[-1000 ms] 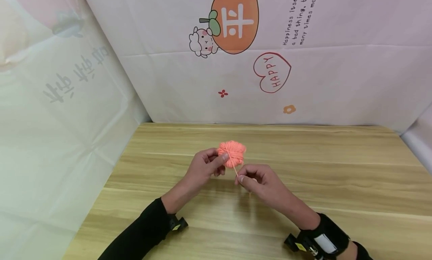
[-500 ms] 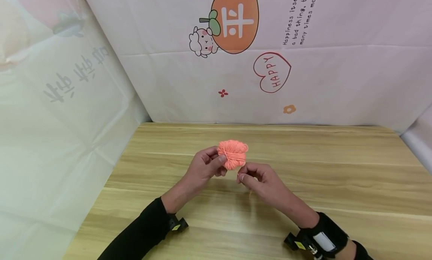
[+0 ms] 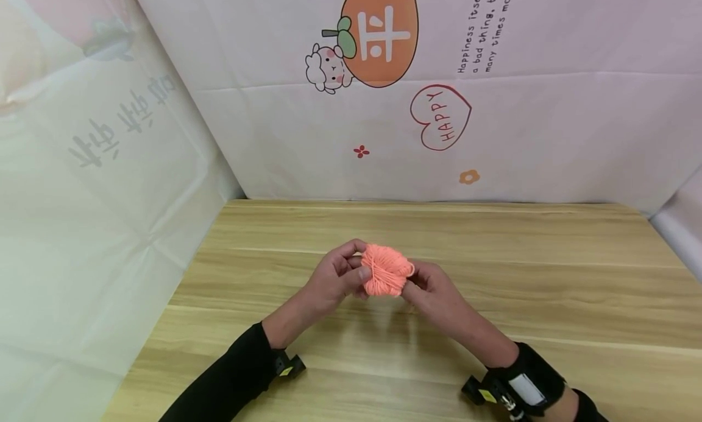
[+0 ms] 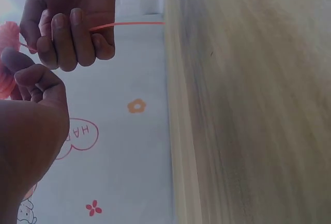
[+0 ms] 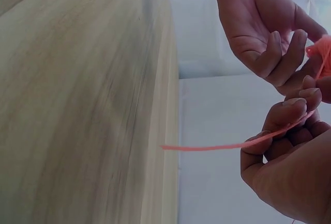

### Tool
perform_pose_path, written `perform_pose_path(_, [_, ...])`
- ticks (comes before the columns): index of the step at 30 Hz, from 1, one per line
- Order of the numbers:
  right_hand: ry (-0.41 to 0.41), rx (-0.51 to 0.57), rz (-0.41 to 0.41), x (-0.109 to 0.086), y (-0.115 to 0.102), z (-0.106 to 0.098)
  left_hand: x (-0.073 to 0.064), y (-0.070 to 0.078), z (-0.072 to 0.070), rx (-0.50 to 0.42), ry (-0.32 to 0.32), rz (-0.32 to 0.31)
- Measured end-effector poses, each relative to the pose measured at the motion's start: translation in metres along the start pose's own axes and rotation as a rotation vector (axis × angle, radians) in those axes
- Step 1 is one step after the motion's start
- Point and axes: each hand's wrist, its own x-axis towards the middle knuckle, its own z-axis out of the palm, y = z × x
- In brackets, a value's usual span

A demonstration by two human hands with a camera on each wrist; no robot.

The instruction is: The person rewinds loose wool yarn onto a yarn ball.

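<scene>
A small bundle of coral-pink yarn (image 3: 388, 268), wound round its middle, is held above the table. My left hand (image 3: 333, 280) grips its left side, thumb on the front and fingers behind. At the bundle's lower right edge is my right hand (image 3: 439, 295), its fingertips partly hidden by the yarn in the head view. The right wrist view has the right hand's curled fingers pinching a yarn strand (image 5: 207, 148), whose loose end sticks out past the hand. From the left wrist side, that same strand (image 4: 137, 23) runs out of the curled right fingers.
The wood-grain table (image 3: 548, 276) lies below both hands. Behind it hangs a white printed cloth (image 3: 274, 142), and another pale cloth (image 3: 137, 239) hangs along the left. Each wrist wears a small black camera, such as the right one (image 3: 477, 390).
The yarn bundle has moved right and nearer to me, tilting against the right fingertips. The short strand seen between bundle and right hand a second ago is now hidden in the head view.
</scene>
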Motion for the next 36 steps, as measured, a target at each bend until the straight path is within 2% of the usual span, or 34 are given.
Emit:
perform_pose_path(11, [-0.034,0.069,-0.017,0.0012,0.0038,-0.0021,-0.0029,0.0008,0.0022,0.067,-0.148,-0.019])
perform_pose_path(17, [-0.006,0.061,-0.001,0.0,0.0029,-0.0033,-0.0026,0.0015,0.0035,0.14,-0.266,-0.031])
perform_pose_path(20, [0.012,0.047,-0.014,-0.0003,0.0011,-0.0034,-0.0025,0.0012,0.0035,0.18,-0.288,-0.028])
perform_pose_path(24, [0.039,0.034,-0.046,-0.0003,0.0007,-0.0046,-0.0023,0.0003,0.003,0.208,-0.281,-0.043])
perform_pose_path(28, [0.064,0.031,-0.075,0.0001,0.0015,-0.0061,-0.0021,-0.0019,0.0026,0.264,-0.25,-0.085])
perform_pose_path(33, [0.082,0.034,-0.102,0.0004,-0.0008,-0.0066,-0.0015,-0.004,0.0027,0.349,-0.148,-0.149])
perform_pose_path(36, [0.081,0.037,-0.099,0.0002,-0.0031,-0.0061,-0.0009,0.0018,0.0065,0.364,-0.079,-0.171])
